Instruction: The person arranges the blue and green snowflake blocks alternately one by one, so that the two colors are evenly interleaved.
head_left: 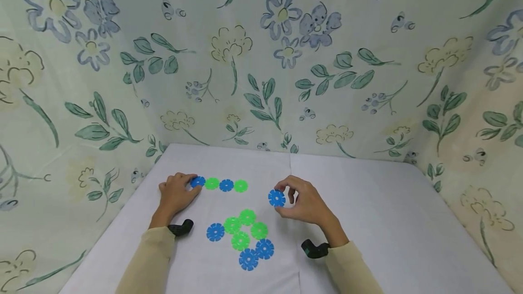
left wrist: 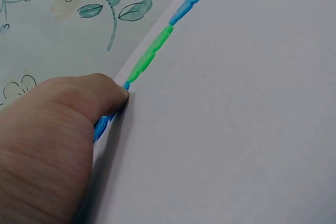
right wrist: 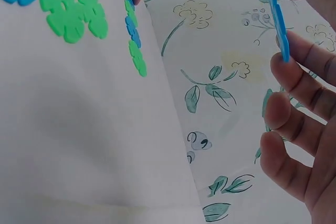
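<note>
My right hand (head_left: 304,201) pinches a blue interlocking disc (head_left: 277,198) between thumb and fingertips, held up off the table; the right wrist view shows this notched disc (right wrist: 280,27) edge-on. At the far left, my left hand (head_left: 178,192) holds the blue end disc (head_left: 198,182) of a straight row by its edges, between thumb and index finger. That row runs on to the right with a green disc (head_left: 212,183), a blue disc (head_left: 226,185) and another green disc (head_left: 240,186). My left thumb (left wrist: 105,95) partly covers the end disc in the left wrist view.
Nearer the front of the white table (head_left: 367,221) lies a loose cluster of green discs (head_left: 240,241) and blue discs (head_left: 249,259), some touching. One blue disc (head_left: 215,232) sits at its left side. A floral curtain (head_left: 261,58) hangs behind and around the table.
</note>
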Action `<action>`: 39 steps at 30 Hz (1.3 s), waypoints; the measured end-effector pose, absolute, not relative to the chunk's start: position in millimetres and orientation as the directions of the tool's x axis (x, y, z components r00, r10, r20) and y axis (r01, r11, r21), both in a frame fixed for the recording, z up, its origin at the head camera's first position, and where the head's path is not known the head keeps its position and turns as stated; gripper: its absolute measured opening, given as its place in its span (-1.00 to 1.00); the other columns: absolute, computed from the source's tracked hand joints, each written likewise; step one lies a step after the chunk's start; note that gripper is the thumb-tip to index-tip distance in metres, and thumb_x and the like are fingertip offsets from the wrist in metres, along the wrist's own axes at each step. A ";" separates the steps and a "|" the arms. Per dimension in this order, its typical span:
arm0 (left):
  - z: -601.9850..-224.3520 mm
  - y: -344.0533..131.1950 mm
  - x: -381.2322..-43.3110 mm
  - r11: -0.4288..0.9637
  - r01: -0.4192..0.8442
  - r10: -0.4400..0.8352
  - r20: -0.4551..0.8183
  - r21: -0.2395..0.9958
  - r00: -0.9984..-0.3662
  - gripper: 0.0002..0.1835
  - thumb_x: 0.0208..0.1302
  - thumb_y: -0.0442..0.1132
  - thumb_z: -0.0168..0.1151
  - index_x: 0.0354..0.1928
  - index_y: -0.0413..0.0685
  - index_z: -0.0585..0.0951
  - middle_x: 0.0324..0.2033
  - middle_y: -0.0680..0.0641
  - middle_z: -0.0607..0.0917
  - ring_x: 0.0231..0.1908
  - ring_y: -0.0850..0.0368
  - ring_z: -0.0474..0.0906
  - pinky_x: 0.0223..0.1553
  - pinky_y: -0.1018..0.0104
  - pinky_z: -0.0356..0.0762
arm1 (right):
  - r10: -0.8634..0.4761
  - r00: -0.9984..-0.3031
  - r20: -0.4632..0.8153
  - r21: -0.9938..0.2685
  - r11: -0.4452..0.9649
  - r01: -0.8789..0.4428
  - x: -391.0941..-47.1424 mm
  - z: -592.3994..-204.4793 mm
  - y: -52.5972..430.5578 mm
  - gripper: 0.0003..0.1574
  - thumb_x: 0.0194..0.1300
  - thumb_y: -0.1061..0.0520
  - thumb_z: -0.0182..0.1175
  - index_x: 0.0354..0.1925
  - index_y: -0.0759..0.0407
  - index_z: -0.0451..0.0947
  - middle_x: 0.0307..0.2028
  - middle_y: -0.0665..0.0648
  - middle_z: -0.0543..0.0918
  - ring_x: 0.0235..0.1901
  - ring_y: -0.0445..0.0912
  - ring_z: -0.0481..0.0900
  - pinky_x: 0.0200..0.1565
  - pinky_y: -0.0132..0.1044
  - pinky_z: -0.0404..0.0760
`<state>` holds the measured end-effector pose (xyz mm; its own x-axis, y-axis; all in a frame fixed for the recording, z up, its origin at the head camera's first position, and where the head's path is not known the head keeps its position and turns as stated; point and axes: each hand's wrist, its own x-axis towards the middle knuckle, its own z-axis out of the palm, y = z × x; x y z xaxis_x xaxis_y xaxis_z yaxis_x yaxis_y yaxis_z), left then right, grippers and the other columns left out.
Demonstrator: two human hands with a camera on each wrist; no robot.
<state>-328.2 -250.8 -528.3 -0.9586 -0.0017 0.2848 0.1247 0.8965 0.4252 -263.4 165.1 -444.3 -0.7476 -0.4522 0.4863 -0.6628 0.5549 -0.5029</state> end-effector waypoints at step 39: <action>-531.2 -248.3 -331.4 0.902 0.092 -0.029 0.273 0.422 -0.962 -0.45 0.27 0.16 0.25 0.25 0.13 0.59 0.11 -0.18 0.60 0.12 -0.21 0.42 0.07 -0.26 0.14 | -0.038 -0.813 0.580 -0.643 0.591 -0.487 -315.4 -474.8 94.8 -0.48 0.07 -0.13 0.51 -0.03 -0.01 0.66 -0.21 0.00 0.64 -0.55 -0.24 0.45 -0.46 -0.38 0.47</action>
<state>-331.4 -248.3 -531.2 -0.9616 -0.0295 0.2728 0.0920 0.9021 0.4216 -315.4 94.8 -474.8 -0.8134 -0.0383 0.5804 -0.4868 0.5910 -0.6432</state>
